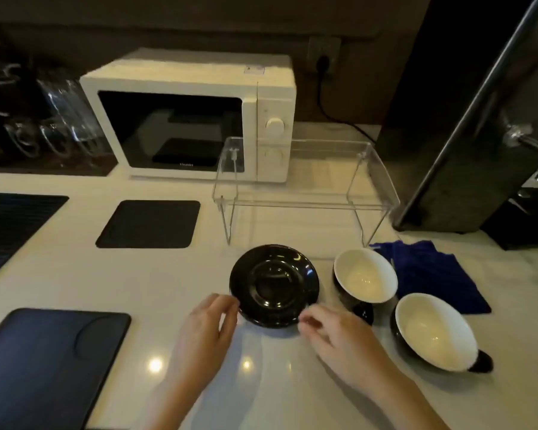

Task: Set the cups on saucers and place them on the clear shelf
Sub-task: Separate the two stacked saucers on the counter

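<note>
Early stage, nothing on the shelf (305, 187) yet. Saucer (274, 285) sits bare on the counter (168, 280), just past the fingertips of both hands. Left hand (205, 330) & right hand (333, 339) loosely curled at its near rim, empty; contact w/ rim unclear. Two cups (365, 276) (434, 330) right of the right fingers, not on the saucer. Only one saucer clearly seen. Left to do: seat the cups, move the sets to the shelf beyond.

Both forearms run off the bottom edge, the dark blue mat (48, 364) and ribbed black mat (10, 225) are cut by the left edge, the glassware (53, 119) at far left is blurred, and the microwave's (187, 116) brand lettering is unreadable.
</note>
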Demonstrator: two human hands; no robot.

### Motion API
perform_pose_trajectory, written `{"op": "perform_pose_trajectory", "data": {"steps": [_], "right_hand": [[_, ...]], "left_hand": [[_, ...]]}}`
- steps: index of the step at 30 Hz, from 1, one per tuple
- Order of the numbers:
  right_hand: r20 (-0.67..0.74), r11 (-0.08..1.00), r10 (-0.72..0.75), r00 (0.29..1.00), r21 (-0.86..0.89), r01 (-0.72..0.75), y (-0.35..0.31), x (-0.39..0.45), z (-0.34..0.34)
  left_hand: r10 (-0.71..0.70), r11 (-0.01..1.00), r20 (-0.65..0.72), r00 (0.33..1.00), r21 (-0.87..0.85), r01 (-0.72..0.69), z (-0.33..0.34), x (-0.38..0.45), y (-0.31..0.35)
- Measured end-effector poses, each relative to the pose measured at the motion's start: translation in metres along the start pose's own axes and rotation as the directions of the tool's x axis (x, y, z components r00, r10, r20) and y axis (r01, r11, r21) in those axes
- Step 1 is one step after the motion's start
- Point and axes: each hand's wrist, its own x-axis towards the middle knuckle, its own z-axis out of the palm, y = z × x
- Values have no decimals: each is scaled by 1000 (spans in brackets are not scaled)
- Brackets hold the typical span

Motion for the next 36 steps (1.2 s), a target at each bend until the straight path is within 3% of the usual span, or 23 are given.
{"op": "perform_pose_trajectory", "data": {"steps": [4,8,10,14,16,19,25,30,36], "right_hand": [[-251,998,-27,968,-62,11,23,20,44],[-301,995,98,949,14,-98,33,29,67],[-313,984,174,934,96,-151,36,35,77],[-395,969,245,885,135,-208,35,41,82],[-405,963,262,876,163,-213,34,43,83],[-401,952,283,871,229,-204,34,45,81],[-424,907,347,837,379,-184,25,43,80],[-434,851,367,823,514,-108,20,30,75],[-352,677,410,842,736,-22,19,16,63]], "left_hand": [[108,984,-13,994,144,-105,11,5,-6],[-29,990,37,999,141,24,24,2,-12],[-75,992,67,995,109,67,26,3,-8],[-175,976,70,982,-120,182,27,1,3],[-279,917,112,954,-265,299,26,3,6],[-415,728,200,888,-512,456,26,5,3],[-488,450,341,804,-691,566,19,9,4],[-483,425,361,798,-700,574,17,13,0],[-530,366,413,740,-676,640,18,16,-6]]}}
